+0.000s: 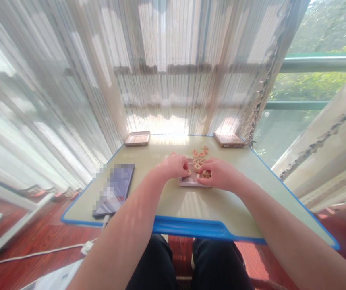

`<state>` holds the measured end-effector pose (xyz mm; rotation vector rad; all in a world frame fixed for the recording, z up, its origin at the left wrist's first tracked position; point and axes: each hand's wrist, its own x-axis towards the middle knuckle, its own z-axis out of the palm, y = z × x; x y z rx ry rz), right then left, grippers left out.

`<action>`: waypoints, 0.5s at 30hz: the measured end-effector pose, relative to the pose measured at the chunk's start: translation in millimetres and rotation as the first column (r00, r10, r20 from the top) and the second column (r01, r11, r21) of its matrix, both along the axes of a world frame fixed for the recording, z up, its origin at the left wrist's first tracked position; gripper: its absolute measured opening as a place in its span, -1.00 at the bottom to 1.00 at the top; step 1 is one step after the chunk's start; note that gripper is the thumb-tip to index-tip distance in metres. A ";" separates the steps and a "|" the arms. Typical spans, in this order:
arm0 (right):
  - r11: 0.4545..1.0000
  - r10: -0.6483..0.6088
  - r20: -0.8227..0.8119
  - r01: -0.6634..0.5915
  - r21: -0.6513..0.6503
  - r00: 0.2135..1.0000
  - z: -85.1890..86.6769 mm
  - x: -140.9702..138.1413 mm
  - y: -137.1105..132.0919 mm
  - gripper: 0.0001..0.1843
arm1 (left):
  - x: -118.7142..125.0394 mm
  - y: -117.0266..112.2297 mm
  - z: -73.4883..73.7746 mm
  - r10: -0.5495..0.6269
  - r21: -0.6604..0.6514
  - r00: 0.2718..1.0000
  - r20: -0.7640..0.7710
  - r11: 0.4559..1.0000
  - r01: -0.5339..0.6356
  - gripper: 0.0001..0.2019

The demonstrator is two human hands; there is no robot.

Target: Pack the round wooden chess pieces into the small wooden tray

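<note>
Risk sits close in, judged from the grip: round pale wooden game discs (206,173) pinched in the curled right hand (221,175) could slip off the flat grey tray (187,181) beneath it. Left of those discs, the left hand (175,166) curls over the tray, fingertips on one disc; whether it grips, I cannot tell. Beyond the tray, loose discs (199,154) crowd together, easily knocked across the pale green table (209,209).

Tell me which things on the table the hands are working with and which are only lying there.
In use: left hand, right hand, round wooden pieces, small flat tray.
Lying about: phone, box half, other box half.
</note>
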<state>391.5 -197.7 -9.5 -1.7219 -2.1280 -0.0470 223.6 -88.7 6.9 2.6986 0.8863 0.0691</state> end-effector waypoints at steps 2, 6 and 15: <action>1.000 -0.007 0.008 0.007 -0.023 1.000 -0.5 -0.1 -0.1 -0.85 | 0.6 -0.2 -0.1 0.003 0.008 1.000 -0.004 1.000 -0.003 -0.89; 1.000 0.003 -0.008 -0.003 -0.027 1.000 -0.6 -0.5 0.6 -0.86 | 1.3 -0.2 -0.9 -0.008 0.007 1.000 -0.017 1.000 0.008 -0.88; 0.951 -0.175 -0.166 0.210 0.225 0.971 20.1 18.9 2.2 -0.78 | 0.2 -0.9 -0.1 -0.041 -0.034 0.999 0.015 0.999 0.041 -0.87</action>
